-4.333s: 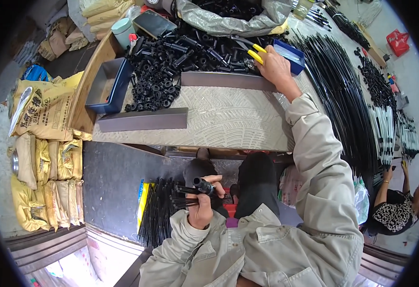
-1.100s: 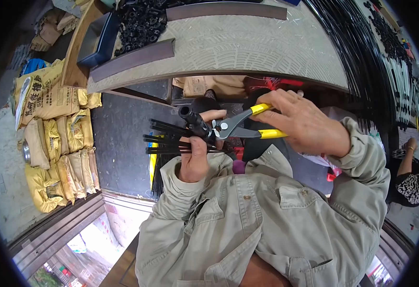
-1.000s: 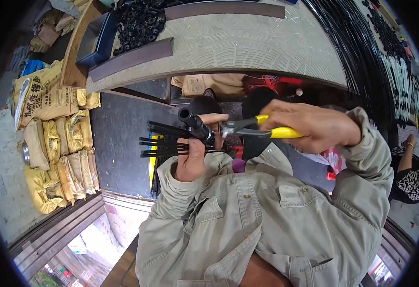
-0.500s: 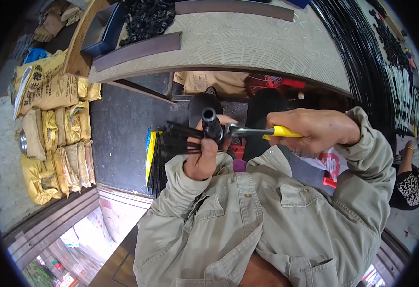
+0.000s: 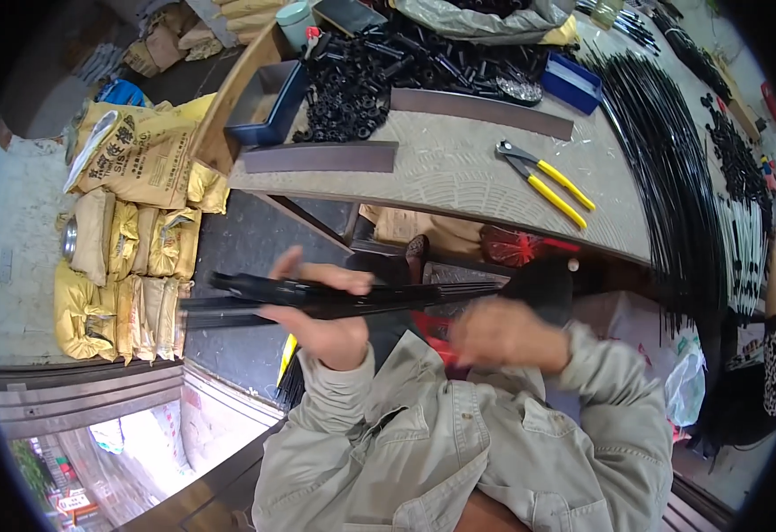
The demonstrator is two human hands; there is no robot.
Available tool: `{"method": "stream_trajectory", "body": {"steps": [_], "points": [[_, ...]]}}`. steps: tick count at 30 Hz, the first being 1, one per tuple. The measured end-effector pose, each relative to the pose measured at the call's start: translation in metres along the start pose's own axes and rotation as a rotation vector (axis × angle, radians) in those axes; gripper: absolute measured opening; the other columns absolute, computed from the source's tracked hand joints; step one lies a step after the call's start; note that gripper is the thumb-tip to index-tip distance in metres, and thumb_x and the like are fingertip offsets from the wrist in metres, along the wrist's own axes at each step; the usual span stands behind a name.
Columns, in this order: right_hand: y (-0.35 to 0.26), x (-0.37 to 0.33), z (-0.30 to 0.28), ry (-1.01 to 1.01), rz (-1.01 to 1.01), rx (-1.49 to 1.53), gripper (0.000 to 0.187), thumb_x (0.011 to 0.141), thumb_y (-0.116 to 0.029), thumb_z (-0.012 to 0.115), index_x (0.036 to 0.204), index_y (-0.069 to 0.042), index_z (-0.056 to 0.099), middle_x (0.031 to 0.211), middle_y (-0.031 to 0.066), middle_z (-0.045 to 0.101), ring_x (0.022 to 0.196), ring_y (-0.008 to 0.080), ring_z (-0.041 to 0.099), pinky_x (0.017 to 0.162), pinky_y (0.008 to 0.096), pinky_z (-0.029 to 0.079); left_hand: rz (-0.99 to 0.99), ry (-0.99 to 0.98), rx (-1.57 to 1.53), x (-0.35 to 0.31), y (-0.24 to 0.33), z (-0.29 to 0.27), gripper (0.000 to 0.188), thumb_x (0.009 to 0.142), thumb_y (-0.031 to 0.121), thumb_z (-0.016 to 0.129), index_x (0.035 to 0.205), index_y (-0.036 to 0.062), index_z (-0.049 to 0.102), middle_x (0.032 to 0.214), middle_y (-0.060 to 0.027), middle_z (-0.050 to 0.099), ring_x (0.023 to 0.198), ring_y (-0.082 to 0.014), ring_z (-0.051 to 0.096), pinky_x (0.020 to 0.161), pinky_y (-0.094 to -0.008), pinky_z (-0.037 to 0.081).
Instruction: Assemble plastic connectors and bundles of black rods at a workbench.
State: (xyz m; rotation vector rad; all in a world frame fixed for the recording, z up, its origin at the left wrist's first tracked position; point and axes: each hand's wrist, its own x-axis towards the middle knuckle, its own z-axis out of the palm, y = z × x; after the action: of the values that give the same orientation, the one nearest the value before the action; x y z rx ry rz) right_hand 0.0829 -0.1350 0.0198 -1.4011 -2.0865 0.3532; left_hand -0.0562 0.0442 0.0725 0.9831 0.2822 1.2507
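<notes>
My left hand (image 5: 330,330) is closed round a bundle of thin black rods (image 5: 423,297), with a thicker black tubular piece among them. The bundle lies roughly level above my lap, and motion blurs its left end. To its right, close to the rods' right end, is my right hand (image 5: 503,332). Its fingers are smeared by motion, so I cannot see whether it holds anything. A pair of pincers with yellow handles (image 5: 558,197) lies on the worktable (image 5: 459,168), beyond both hands.
Black fittings (image 5: 339,111) heap at the table's back, behind two dark metal strips (image 5: 317,158). Blue trays (image 5: 268,102) flank the heap. Long black rods (image 5: 672,168) hang over the table's right end. Paper sacks (image 5: 135,155) are stacked at left. Another person's arm (image 5: 775,275) shows far right.
The yellow-handled pincers have left my right hand and now lie on the table. The rods in my left hand have swung from pointing up to lying level. My view has shifted to show more table.
</notes>
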Motion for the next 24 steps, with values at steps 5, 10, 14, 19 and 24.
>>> {"method": "stream_trajectory", "body": {"steps": [5,10,14,19,24], "points": [[-0.016,0.011,0.029,0.744,0.426,1.291,0.057,0.086,-0.037,0.054,0.13,-0.005,0.036,0.127,0.0112,0.039,0.113,0.024,0.044,0.097,0.0369,0.033,-0.354,0.249,-0.48,0.015,-0.024,-0.035,0.054,0.089,0.054,0.034,0.107,0.0052,0.048,0.068,-0.0011,0.049,0.062,-0.0116,0.047,0.062,-0.031,0.044],[0.01,0.019,-0.017,1.177,-0.121,0.906,0.027,0.088,-0.031,0.052,0.084,-0.005,0.053,0.075,0.0081,0.053,0.058,0.0139,0.047,0.063,0.0301,0.043,-1.257,-0.204,0.102,-0.046,-0.087,-0.032,0.062,0.087,0.053,0.041,0.12,0.0003,0.04,0.11,-0.0146,0.055,0.101,-0.0263,0.055,0.081,-0.0371,0.047],[0.023,0.028,0.022,0.881,0.475,0.746,0.012,0.08,-0.001,0.057,0.068,0.002,0.058,0.065,0.005,0.055,0.058,0.0098,0.049,0.052,0.0232,0.04,-0.513,-0.603,0.412,-0.054,-0.045,0.001,0.08,0.074,0.021,0.07,0.136,0.0028,0.023,0.13,-0.0123,0.041,0.119,-0.0208,0.04,0.1,-0.0322,0.031],[0.044,0.025,0.105,0.665,0.46,0.861,0.005,0.077,0.0,0.062,0.081,0.002,0.06,0.07,0.0023,0.058,0.065,0.0034,0.048,0.053,0.0218,0.041,-0.208,-0.545,0.37,-0.027,-0.015,0.028,0.027,0.073,0.0,0.066,0.098,-0.0025,0.056,0.093,-0.0055,0.054,0.085,-0.0122,0.051,0.077,-0.0236,0.04],[0.012,0.036,0.063,0.749,0.444,1.013,0.026,0.073,-0.01,0.07,0.093,0.0,0.058,0.08,-0.0005,0.055,0.072,0.0078,0.052,0.072,0.0233,0.045,-0.253,-0.461,0.259,-0.032,-0.011,0.035,0.019,0.075,-0.005,0.063,0.093,-0.0038,0.058,0.085,-0.0062,0.058,0.074,-0.0091,0.054,0.068,-0.0199,0.043]]}}
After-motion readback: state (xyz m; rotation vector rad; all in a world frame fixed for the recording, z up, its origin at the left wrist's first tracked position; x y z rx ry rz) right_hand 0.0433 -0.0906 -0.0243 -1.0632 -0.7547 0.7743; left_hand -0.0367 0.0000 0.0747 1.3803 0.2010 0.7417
